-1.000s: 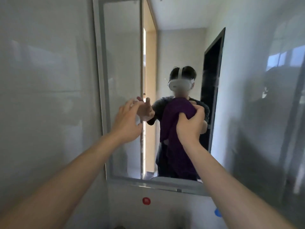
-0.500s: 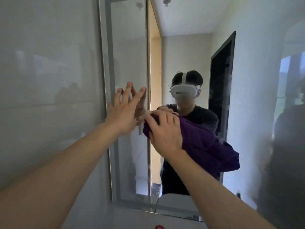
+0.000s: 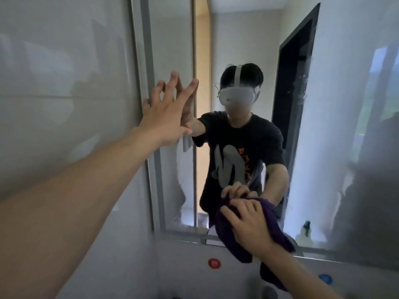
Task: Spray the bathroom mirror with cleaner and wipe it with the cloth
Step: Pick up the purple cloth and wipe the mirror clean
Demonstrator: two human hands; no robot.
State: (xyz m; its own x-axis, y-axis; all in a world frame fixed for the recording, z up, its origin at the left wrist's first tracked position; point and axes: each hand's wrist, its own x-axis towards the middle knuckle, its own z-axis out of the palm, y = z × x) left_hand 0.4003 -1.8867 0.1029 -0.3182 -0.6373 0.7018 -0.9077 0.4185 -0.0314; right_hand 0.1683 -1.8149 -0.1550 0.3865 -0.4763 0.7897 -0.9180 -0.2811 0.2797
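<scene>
Fingers of the left hand (image 3: 166, 117) are straight and spread, holding nothing. They lie flat on the glass of the one mirror (image 3: 172, 50) just beside its left edge, about halfway up, meeting their own reflection tip to tip. The right hand (image 3: 248, 223) has its fingers curled over a single purple cloth (image 3: 224, 234), gripping it in a bunch and pressing it against the glass at the mirror's lower edge, well apart from the left hand. Part of the cloth hangs down past the grey frame (image 3: 144, 50) and over the pale wall (image 3: 177, 266) below. Two round dots sit on that wall under the lower edge: one red dot (image 3: 214, 263) to the left of the cloth and one blue dot (image 3: 325, 278) to the right of the right forearm. Wet specks cling to the glass near the lower left corner, and more show higher up toward the right. Reflected in the mirror are one person in a dark printed T-shirt (image 3: 237, 137) wearing a white headset (image 3: 236, 98), and one dark doorway (image 3: 295, 104). One pale bottle (image 3: 305, 231) with a green top also appears in the reflection, near the lower edge just right of the cloth. A glossy tiled wall (image 3: 64, 83) runs along the mirror's left edge.
</scene>
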